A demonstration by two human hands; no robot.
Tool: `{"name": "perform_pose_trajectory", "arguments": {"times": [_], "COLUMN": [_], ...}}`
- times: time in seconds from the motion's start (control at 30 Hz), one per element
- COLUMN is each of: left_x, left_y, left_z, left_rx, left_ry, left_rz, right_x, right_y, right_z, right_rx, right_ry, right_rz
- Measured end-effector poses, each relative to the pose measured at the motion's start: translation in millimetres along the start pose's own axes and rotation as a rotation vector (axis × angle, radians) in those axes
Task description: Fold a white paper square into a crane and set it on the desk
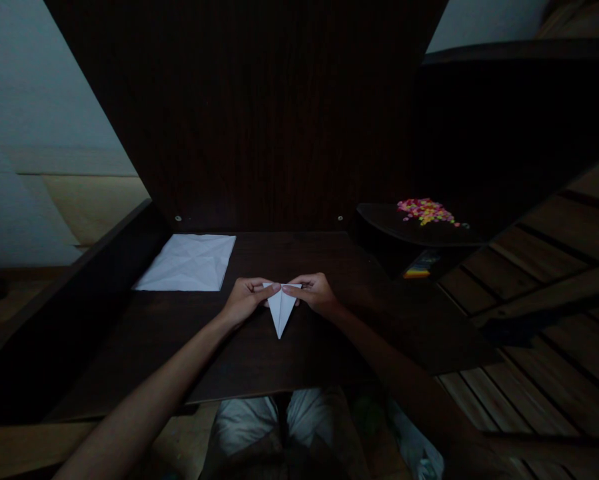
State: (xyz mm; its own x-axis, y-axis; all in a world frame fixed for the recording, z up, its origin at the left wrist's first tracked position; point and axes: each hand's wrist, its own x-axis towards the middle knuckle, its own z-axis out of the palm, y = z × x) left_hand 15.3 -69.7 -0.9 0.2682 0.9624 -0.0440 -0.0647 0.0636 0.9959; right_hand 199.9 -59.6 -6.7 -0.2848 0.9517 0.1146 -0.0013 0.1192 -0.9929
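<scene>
A small piece of folded white paper [280,312] is held between my two hands above the dark desk [329,260]. It has a kite-like, triangular shape with its point toward me and a crease down the middle. My left hand [246,296] pinches its upper left corner, thumb on top. On the upper right corner, my right hand [316,293] grips in the same way. Both thumbs meet near the top edge, and most of the other fingers are hidden behind the paper. Left of my hands, creased white paper sheets [189,262] lie flat on the desk.
A heap of small colourful pieces [426,211] sits on a raised rounded shelf [379,215] at the right. Beneath it is a yellow-orange item [417,273]. A dark side panel [69,293] bounds the desk at left, and a tall back panel [259,120] rises behind.
</scene>
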Motion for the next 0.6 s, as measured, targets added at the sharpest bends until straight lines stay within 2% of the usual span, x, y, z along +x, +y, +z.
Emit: {"name": "perform_pose_trajectory", "arguments": {"times": [0.13,0.37,0.6], "left_x": [-1.0,-1.3,-1.3], "left_y": [1.0,1.7,2.5], "left_z": [1.8,-0.3,-0.8], "left_rx": [-0.048,0.016,0.006], "left_ry": [0.012,0.074,0.074], "left_rz": [-0.030,0.036,0.038], "right_x": [-1.5,-0.2,-2.7], "right_y": [-5.1,-5.5,-6.1], "right_z": [-0.7,-1.2,-2.1], "right_rx": [-0.007,-0.019,-0.107], "right_ry": [-0.006,-0.077,-0.091], "right_rz": [0.007,0.036,0.004]}}
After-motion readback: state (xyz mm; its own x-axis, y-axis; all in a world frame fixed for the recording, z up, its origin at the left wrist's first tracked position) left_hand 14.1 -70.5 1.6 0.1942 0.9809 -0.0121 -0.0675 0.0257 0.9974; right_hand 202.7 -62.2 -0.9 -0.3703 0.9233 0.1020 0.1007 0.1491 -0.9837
